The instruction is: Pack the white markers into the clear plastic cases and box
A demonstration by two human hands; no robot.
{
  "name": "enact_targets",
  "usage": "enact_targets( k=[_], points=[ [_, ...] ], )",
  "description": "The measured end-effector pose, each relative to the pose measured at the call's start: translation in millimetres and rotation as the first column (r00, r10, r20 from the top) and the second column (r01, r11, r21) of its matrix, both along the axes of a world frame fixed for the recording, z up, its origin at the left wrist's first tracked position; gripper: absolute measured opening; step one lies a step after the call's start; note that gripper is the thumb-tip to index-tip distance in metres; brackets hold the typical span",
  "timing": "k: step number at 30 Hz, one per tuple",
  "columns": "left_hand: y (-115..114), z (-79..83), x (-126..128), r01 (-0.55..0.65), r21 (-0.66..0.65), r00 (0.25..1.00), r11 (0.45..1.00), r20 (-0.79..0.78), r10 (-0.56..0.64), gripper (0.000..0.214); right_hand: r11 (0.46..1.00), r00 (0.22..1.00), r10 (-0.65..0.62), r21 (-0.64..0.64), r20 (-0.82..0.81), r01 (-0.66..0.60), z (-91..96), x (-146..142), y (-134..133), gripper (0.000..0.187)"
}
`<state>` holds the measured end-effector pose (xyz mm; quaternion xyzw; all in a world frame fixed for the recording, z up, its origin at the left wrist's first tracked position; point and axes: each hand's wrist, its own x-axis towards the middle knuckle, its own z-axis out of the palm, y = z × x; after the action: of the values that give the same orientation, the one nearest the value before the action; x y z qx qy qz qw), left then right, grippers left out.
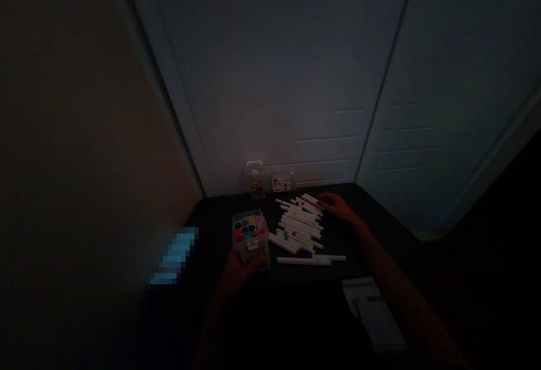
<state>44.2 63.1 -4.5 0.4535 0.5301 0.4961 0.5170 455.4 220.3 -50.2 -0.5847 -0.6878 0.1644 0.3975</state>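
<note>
The scene is very dark. A clear plastic marker box (pixel 250 237) stands on a black table (pixel 372 217), with several coloured marker caps showing at its top. My left hand (pixel 240 268) wraps round the near side of this box. Several white markers (pixel 299 226) lie loose in a pile to the right of the box. My right hand (pixel 336 205) reaches to the far right end of that pile, fingers curled onto a marker there; the dark hides whether they grip it.
A clear lid or small case with labels (pixel 266 181) leans against the pale wall panels behind the table. Some pale flat things (pixel 374 308) lie at the near right. A blurred bluish patch (pixel 175 254) shows at left.
</note>
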Motion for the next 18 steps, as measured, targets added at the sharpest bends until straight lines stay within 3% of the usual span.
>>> enact_targets(
  k=[12,18],
  points=[
    [1,-3.3,1,-0.028,-0.034,0.999,0.999,0.016,0.029,0.068,0.990,0.980,-0.044,0.142,0.194,0.016,17.7,-22,-15,0.032],
    [2,-5.1,0,-0.015,0.010,1.000,1.000,0.018,0.015,0.072,0.980,0.953,0.057,0.166,0.298,-0.110,30.8,-53,-22,0.022]
  ],
)
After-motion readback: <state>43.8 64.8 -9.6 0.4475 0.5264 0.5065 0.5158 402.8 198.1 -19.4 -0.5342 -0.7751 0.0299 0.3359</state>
